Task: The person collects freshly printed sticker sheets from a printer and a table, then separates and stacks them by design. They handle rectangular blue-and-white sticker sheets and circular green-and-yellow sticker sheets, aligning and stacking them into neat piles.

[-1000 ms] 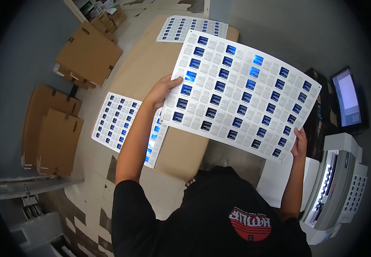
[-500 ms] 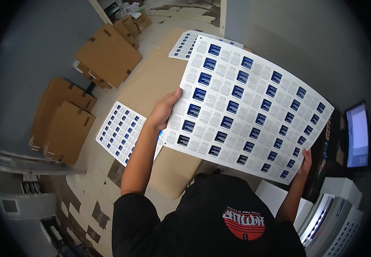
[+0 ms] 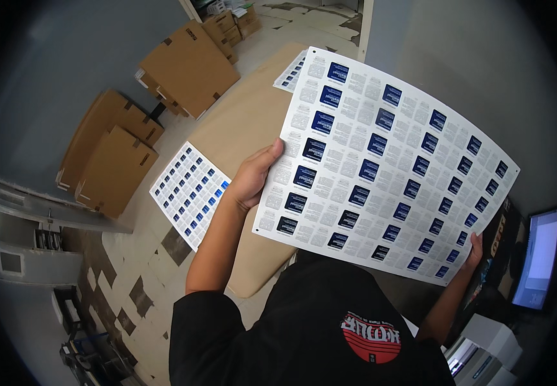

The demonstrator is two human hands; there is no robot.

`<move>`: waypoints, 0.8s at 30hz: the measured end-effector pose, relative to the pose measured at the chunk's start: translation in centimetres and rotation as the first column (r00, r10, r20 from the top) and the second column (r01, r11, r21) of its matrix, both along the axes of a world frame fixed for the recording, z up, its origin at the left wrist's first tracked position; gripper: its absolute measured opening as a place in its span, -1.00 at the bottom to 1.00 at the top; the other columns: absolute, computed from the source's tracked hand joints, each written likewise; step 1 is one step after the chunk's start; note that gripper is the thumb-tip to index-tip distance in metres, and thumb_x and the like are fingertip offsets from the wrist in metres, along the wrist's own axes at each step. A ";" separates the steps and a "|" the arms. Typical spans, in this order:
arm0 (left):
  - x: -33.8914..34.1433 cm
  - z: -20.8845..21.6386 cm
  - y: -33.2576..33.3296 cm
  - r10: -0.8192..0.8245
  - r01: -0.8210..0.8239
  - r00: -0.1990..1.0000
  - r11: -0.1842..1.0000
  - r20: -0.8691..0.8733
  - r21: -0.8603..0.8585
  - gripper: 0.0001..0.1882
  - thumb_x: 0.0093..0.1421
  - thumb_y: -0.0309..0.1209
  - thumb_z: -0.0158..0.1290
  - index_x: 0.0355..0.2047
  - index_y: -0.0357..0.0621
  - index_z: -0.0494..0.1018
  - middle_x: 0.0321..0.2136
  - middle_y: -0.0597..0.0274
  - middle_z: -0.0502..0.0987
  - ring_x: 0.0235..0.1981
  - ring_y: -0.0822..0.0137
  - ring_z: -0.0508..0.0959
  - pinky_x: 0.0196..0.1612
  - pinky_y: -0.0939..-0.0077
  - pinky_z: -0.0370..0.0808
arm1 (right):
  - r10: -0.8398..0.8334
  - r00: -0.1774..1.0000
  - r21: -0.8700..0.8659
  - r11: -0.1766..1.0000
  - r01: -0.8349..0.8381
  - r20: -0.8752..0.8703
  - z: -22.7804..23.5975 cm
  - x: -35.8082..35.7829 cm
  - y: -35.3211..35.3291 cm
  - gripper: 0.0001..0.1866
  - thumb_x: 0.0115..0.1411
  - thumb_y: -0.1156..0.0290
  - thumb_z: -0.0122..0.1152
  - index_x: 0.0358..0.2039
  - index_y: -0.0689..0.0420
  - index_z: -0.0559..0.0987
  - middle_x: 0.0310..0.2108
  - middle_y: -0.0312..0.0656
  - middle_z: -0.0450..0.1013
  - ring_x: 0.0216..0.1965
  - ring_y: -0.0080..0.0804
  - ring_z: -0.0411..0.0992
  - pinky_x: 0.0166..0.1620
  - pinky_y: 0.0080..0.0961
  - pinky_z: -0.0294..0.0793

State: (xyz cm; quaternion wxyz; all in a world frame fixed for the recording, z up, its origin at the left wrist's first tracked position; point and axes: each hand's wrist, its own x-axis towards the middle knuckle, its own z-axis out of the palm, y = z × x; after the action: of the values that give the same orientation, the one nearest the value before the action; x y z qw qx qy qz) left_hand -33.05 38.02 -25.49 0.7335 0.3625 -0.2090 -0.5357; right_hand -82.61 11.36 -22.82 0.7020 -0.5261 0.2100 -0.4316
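A large white printed sheet [image 3: 381, 174], covered with rows of dark blue squares and grey text blocks, is held up in front of me. My left hand [image 3: 257, 174] grips its left edge, the thumb lying on the front. At the lower right corner my right hand [image 3: 474, 251] pinches the sheet's edge; most of its fingers are hidden behind the sheet. The sheet bows slightly between the hands. Beyond my left forearm, another printed sheet [image 3: 185, 193] lies on the brown-covered table [image 3: 240, 122]. More printed sheets [image 3: 289, 72] at the table's far end are partly covered by the held one.
Flat cardboard boxes [image 3: 188, 67] lean by the left wall, with more cardboard boxes [image 3: 114, 164] nearer. A lit monitor [image 3: 539, 257] stands at the right, above a white and grey machine [image 3: 484, 350]. The floor [image 3: 114, 276] has worn, patchy tiles.
The view has shifted, so the room sits differently in the picture. Both hands keep hold of the printed sheet, which appears slightly closer and further right.
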 end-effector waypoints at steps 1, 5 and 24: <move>0.1 -0.2 -0.1 -0.009 0.009 1.000 1.000 -0.002 -0.010 -0.36 0.36 -0.05 -0.15 0.13 -0.48 0.25 -0.04 -0.18 0.48 -0.11 0.19 0.59 -0.08 0.39 0.58 | -0.021 1.000 -0.012 1.000 0.021 -0.011 -0.1 0.1 0.1 -0.44 0.25 0.48 -0.05 0.25 0.31 0.15 0.11 0.12 0.35 0.08 -0.07 0.42 0.09 -0.17 0.48; 0.3 -0.8 -0.5 -0.001 0.001 1.000 1.000 -0.021 -0.024 -0.36 0.37 -0.05 -0.16 0.13 -0.48 0.25 -0.04 -0.17 0.48 -0.11 0.20 0.59 -0.09 0.38 0.59 | -0.096 0.995 -0.040 0.995 0.096 -0.017 -0.3 0.6 0.4 -0.42 0.24 0.43 -0.04 0.24 0.33 0.15 0.11 0.14 0.34 0.07 -0.06 0.42 0.09 -0.18 0.48; 0.3 -1.9 -0.6 -0.038 0.022 0.991 0.992 -0.129 -0.128 -0.32 0.39 0.03 -0.31 0.16 -0.39 0.26 0.02 -0.16 0.45 -0.01 0.17 0.54 0.01 0.36 0.53 | 0.000 0.995 -0.005 1.000 0.000 0.103 -0.2 2.8 1.8 -0.44 0.25 0.38 -0.09 0.24 0.29 0.17 0.13 0.12 0.31 0.10 -0.02 0.38 0.11 -0.12 0.43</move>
State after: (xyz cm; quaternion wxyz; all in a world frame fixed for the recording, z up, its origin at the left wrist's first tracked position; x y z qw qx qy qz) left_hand -32.80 37.38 -27.40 0.7589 0.2763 -0.1994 -0.5550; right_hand -79.83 13.13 -23.05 0.7106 -0.5049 0.1724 -0.4586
